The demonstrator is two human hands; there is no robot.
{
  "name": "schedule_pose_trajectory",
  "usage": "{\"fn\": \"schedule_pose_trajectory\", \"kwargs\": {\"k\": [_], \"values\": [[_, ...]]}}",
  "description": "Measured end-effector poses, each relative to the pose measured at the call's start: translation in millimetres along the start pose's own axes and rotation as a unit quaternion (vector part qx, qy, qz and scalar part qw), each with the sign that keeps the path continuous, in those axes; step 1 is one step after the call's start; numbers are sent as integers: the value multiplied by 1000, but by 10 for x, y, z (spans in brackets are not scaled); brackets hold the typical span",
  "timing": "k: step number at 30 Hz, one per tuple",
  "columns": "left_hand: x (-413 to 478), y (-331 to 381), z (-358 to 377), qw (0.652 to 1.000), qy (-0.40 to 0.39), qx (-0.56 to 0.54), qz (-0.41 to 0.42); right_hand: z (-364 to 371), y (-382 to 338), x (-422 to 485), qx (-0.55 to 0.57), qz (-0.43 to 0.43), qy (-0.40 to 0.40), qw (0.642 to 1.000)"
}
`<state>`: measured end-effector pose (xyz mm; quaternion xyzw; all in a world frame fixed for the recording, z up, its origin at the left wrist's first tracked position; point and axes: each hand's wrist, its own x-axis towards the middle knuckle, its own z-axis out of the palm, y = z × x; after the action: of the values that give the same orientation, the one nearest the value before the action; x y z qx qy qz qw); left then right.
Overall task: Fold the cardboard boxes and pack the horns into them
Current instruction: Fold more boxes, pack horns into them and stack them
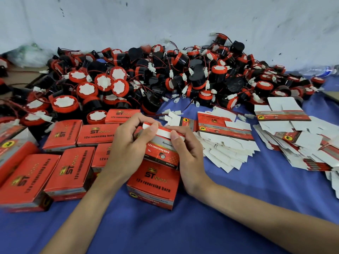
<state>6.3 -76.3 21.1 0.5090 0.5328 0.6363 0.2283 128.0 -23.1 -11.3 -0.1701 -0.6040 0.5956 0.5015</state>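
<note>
Both my hands hold one red cardboard box (161, 153) at the middle of the view, above a closed box (153, 184) lying on the blue cloth. My left hand (128, 143) grips its left side, the thumb pressing on the white top flap. My right hand (185, 154) grips the right side, its thumb also on that flap. What is inside the box is hidden. A big heap of black-and-red horns (165, 77) with red wires and white plugs fills the back. Flat unfolded boxes (225, 140) lie to the right.
Several closed red boxes (60, 169) stand in rows at the left. A second stack of flat boxes (297, 143) lies at far right. A blue cloth (229, 198) covers the table. A white wall (165, 21) rises behind the heap.
</note>
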Motion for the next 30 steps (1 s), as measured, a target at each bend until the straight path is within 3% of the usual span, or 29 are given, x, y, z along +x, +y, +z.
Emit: {"fn": "schedule_pose_trajectory", "kwargs": {"k": [6,13,22,30], "values": [[27,9,32,999,13,-25,-16,3,13,-7,5,1,4,1000],[1,9,59,999,28,21,39,17,38,-19,11,-1,1,1000],[40,-21,40,997,39,55,27,18,43,-8,5,9,9,1000],[-34,-5,81,980,61,155,112,12,59,8,-41,-6,13,999]]}}
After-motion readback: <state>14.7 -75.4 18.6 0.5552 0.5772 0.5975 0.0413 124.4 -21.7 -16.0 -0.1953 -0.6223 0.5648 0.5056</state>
